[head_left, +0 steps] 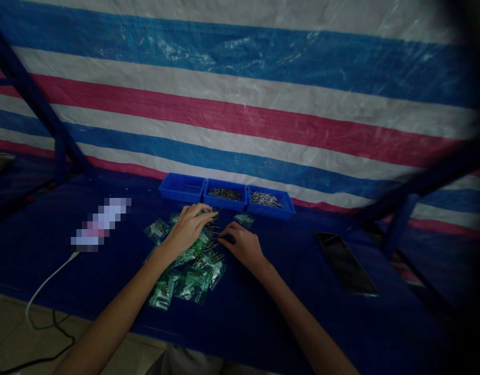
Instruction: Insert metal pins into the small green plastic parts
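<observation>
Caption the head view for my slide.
Left hand and right hand at a pile of green packets, three blue bins behind.

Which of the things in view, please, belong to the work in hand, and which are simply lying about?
Apparently in use:
small greenish packets by the left hand
loose thin metal pieces near the right hand
three blue bins, two holding metal pieces

Apparently just lying about:
dark phone, at right
pixelated object with white cable, at left
</observation>
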{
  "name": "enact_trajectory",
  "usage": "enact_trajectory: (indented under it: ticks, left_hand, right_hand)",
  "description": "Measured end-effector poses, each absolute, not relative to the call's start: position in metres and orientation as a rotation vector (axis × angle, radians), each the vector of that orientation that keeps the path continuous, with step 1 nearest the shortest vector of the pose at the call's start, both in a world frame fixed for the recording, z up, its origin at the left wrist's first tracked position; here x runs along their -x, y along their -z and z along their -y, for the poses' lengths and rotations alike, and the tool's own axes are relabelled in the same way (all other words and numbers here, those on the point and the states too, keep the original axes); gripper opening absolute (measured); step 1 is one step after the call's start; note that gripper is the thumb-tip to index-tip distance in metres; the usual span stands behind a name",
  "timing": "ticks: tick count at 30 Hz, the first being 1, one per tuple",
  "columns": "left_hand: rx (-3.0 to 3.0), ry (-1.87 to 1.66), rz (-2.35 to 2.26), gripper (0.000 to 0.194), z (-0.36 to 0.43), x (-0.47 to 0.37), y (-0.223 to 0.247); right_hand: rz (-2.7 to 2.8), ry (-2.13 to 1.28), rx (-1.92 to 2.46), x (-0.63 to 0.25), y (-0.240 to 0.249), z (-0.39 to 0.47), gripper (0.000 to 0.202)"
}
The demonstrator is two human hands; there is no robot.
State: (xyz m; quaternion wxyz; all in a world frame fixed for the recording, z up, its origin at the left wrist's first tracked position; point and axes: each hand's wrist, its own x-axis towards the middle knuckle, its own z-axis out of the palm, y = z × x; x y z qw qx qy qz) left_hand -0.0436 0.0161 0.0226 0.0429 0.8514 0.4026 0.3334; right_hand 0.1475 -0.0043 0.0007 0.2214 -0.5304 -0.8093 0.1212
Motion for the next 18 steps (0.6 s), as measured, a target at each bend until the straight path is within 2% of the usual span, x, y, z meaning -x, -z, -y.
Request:
enact_trajectory:
  ticks: [3, 8, 12, 18]
  left_hand:
    - [-2.511, -1.104, -1.292, 0.02, -0.016, 0.042, -0.022]
    - [-2.332, -1.221, -1.288, 0.033, -0.014, 0.038, -0.023]
    - [-2.213, -1.265, -1.158, 0.014, -0.012, 0.03, -0.022]
    - [-2.059, -1.243, -0.946, 0.016, -0.009, 0.021, -0.016]
  right_hand:
    - [2.139, -0.348, 1.493, -0.153, -0.005, 0.006, 0.01]
    - [1.83, -0.547, 1.443, -0.16, -0.009, 0.008, 0.021]
    - [1.604, -0.828, 1.277, -0.159, -0.006, 0.007, 0.027]
    - [1.41, -1.088, 1.144, -0.151, 0.001, 0.01, 0.03]
